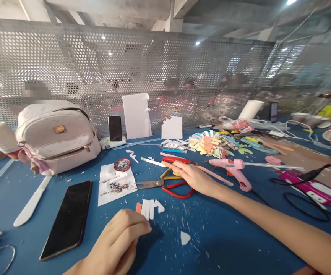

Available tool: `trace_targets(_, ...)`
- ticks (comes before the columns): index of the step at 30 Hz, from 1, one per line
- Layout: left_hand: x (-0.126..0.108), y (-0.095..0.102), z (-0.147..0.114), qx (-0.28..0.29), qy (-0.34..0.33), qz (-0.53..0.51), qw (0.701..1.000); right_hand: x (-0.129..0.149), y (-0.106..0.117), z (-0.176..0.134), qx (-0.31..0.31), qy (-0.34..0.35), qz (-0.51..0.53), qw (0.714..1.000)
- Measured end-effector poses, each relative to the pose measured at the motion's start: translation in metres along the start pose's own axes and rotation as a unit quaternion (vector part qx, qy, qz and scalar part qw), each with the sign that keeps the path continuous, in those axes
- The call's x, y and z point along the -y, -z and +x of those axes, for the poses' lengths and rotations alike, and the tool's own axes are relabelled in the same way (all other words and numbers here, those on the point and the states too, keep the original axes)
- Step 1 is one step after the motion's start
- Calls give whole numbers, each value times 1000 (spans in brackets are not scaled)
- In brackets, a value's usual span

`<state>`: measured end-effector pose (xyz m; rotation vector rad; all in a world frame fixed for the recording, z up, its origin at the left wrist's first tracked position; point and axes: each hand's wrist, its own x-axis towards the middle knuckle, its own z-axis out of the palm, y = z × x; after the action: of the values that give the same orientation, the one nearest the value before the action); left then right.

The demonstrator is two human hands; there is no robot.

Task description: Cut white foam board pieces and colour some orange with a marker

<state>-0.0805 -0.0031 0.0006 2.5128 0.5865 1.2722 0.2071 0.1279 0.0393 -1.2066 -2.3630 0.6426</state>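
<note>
My right hand [192, 176] is closed round a flat orange strip [168, 165], reaching over the handles of a pair of red-handled scissors [179, 194]. The scissors' blades point left toward a white paper sheet [104, 193]. Nearer to me, my left hand [119, 238] rests low over the table with its fingers curled. Whatever it may pinch is hidden. Just beyond its fingertips lie several short white strips [147, 209] side by side, with a small orange piece [138, 207] at their left. A loose white scrap [185, 238] lies to the right.
A black phone [68, 217] and a white backpack [55, 133] stand on the left. Coloured scraps [205, 144] are heaped at the back. On the right are a pink glue gun [234, 168] and a magenta power strip [311, 187] with black cables. A perforated metal screen [142, 68] rises behind.
</note>
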Motion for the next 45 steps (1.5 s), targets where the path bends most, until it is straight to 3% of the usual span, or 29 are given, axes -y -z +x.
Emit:
trace_targets(6, -4, 3, 1, 20, 38, 0, 999, 0, -4, -7, -4, -15, 95, 995)
trace_targets(10, -1, 1, 0, 9, 14, -1, 1000, 4, -9, -7, 10, -31, 175, 984)
trace_targets(19, -3, 6, 6, 33, 19, 26, 999, 20, -31, -4, 179, -104, 372, 905)
trace_targets(25, -7, 11, 7, 49, 25, 42, 998, 19, -33, 0, 150, -130, 409, 891)
trace_targets(32, -5, 12, 8, 60, 36, 37, 997, 27, -36, -12, 171, -110, 445, 872)
trace_targets(35, -6, 7, 5, 34, 21, 34, 999, 22, -36, -8, 142, -105, 431, 885)
trace_targets(41, -16, -4, -2, -106, 40, 116, 987, 12, -36, 6, 92, -87, 434, 892)
trace_targets(45, -16, -4, 1, -115, 21, 137, 984, 20, -38, 9, 92, -66, 428, 896)
